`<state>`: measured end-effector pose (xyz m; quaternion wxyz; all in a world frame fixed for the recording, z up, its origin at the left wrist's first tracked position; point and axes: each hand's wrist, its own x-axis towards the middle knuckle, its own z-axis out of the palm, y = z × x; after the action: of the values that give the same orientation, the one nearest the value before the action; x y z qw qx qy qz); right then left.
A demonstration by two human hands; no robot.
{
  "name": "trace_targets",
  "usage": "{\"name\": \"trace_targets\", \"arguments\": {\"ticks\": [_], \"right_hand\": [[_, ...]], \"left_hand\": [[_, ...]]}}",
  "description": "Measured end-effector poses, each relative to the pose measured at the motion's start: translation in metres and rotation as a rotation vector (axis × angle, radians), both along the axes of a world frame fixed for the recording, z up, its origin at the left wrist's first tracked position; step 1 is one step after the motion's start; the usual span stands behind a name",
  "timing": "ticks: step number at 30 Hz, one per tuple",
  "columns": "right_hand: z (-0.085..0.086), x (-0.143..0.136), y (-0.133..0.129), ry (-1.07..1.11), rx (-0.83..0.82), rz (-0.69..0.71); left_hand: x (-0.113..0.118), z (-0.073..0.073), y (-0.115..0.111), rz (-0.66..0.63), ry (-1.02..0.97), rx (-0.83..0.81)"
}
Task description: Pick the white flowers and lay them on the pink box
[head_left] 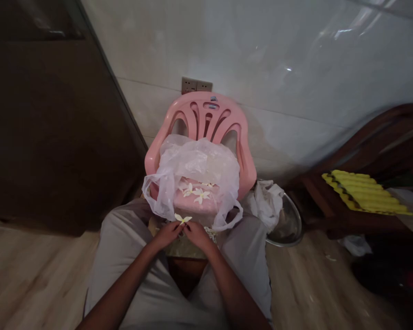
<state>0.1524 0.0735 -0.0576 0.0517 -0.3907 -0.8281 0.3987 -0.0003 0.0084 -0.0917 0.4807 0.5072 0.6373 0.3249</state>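
Note:
A white flower (183,219) with a yellowish centre is held up at the fingertips of both hands, in front of the chair seat. My left hand (168,233) pinches it from the left. From the other side, the closed fingers of my right hand (198,234) meet at its base; the exact grip is partly hidden. Just beyond, loose white flowers (202,196) lie on the pink plastic chair (211,96). A thin whitish plastic bag (199,158) is spread over the seat, its handles hanging towards me.
Below my hands, between my knees, is a container or surface with small pale pieces, partly hidden. A metal basin (292,220) with a white bag (269,204) stands right of the chair. Farther right, a yellow egg tray (366,192) rests on a dark wooden bench (316,197).

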Motion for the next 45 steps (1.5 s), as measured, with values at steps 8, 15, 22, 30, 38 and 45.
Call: {"name": "trace_targets", "arguments": {"ticks": [8, 15, 22, 30, 38, 45], "right_hand": [[-0.006, 0.0, 0.0, -0.027, 0.028, 0.001], [-0.01, -0.001, 0.001, -0.042, 0.034, -0.003], [-0.007, -0.001, 0.001, 0.007, 0.028, -0.032], [-0.007, -0.003, 0.004, 0.078, -0.049, -0.111], [-0.005, -0.004, 0.003, 0.316, -0.269, -0.169], [-0.002, -0.004, 0.003, 0.385, -0.338, -0.154]], "left_hand": [[0.0, -0.002, -0.001, 0.023, 0.016, -0.005], [0.001, 0.003, -0.001, 0.024, 0.003, -0.008], [0.0, 0.007, 0.0, 0.043, 0.033, 0.004], [0.0, 0.008, 0.004, 0.074, -0.095, 0.023], [0.0, 0.007, 0.007, 0.155, -0.227, 0.0], [-0.004, 0.003, 0.006, 0.114, -0.214, 0.044]]}}
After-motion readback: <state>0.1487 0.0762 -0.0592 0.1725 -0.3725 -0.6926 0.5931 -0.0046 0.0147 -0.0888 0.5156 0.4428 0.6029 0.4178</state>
